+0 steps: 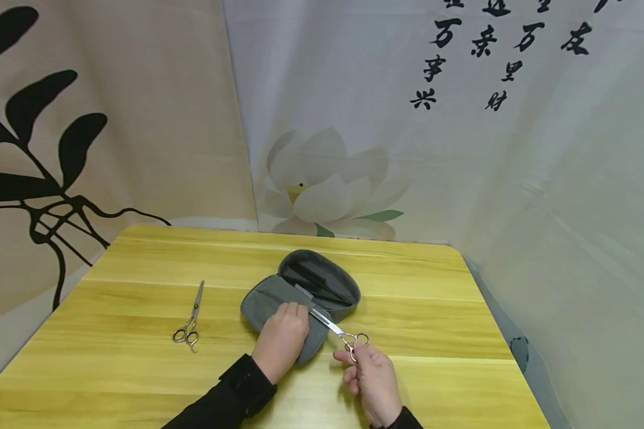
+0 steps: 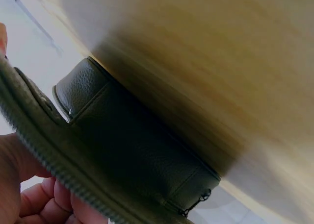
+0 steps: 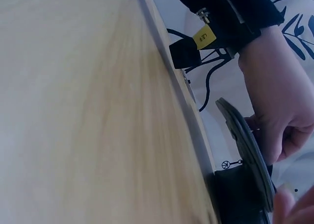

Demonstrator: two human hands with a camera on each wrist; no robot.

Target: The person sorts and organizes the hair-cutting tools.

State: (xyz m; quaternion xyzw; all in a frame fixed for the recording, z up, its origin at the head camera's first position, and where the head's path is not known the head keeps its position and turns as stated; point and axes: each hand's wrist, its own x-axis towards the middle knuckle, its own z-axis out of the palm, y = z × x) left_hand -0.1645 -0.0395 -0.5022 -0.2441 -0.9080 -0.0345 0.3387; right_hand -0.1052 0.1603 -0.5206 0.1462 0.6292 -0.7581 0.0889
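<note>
A grey zippered case [image 1: 263, 298] lies unfolded on the table, with a dark hollow half at the back right. My left hand [image 1: 283, 333] is over its front panel, fingers curled, and pinches part of the case's inner side; the exact part is hidden beneath the fingers. My right hand [image 1: 372, 378] holds a pair of silver scissors [image 1: 330, 323] by the finger rings, the blades pointing back left. The blade tips reach in at the case panel beside my left fingers. A second pair of scissors [image 1: 195, 316] lies on the table to the left.
The wooden table [image 1: 434, 298] carries the case and the loose scissors. Inside the hollow half lies a dark, slim item [image 1: 322, 280]. Printed cloth [image 1: 461, 167] hangs behind the table and along its sides.
</note>
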